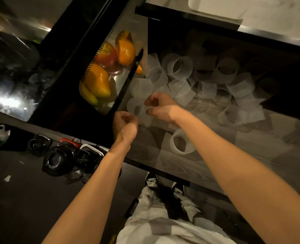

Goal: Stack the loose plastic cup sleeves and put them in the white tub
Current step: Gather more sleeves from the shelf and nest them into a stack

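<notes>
Pinching cup sleeve [143,114]: left hand [125,125], right hand [161,108], fingers curled.

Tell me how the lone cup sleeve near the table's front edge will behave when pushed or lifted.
The lone cup sleeve lies on its side, so a push would probably roll it. Its thin translucent wall suggests it is light and likely flexes under a pinch.

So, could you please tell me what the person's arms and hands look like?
The left hand and right hand are ungloved, on bare arms with no sleeves in view. No watch, ring or bracelet shows.
</notes>
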